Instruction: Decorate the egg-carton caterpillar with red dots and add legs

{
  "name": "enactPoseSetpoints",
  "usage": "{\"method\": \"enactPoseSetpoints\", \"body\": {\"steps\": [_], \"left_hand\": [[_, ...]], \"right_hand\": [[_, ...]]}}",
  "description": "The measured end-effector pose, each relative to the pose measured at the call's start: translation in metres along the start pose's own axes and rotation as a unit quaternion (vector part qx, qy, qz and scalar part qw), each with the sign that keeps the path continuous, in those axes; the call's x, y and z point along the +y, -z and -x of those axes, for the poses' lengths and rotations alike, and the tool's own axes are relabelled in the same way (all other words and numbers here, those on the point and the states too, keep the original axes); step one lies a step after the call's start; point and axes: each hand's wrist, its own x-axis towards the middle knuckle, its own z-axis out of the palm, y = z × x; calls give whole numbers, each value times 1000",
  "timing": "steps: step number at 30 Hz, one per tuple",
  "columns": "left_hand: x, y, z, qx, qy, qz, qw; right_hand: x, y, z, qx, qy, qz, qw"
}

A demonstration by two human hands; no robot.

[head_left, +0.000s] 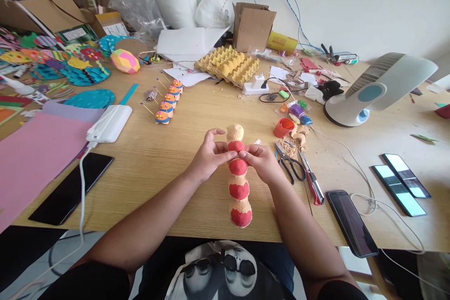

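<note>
A strip of egg-carton cups lies lengthwise in front of me, its cups bearing red patches and its far cup bare and pale. My left hand grips the strip from the left, thumb on the red patch of the second cup from the far end and index finger raised. From the right, my right hand pinches the same cup, thumb pressed on the red. Both thumbs nearly meet there. Fingers underneath are partly hidden. Beyond my left hand stands a painted egg-carton caterpillar in orange and blue with pins.
Scissors, a red utility knife and a red cup lie right of my hands. Phones and a white fan are farther right. A yellow egg tray sits behind; a white power bank is left.
</note>
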Motion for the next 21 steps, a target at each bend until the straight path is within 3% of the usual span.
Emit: {"method": "enactPoseSetpoints", "body": {"steps": [10,21], "left_hand": [[0,3,0,-15,24,-16,999],[-1,6,-3,-16,60,-1,998]], "right_hand": [[-1,4,-1,6,-20,15,1000],[5,6,-3,-2,-45,-41,998]]}}
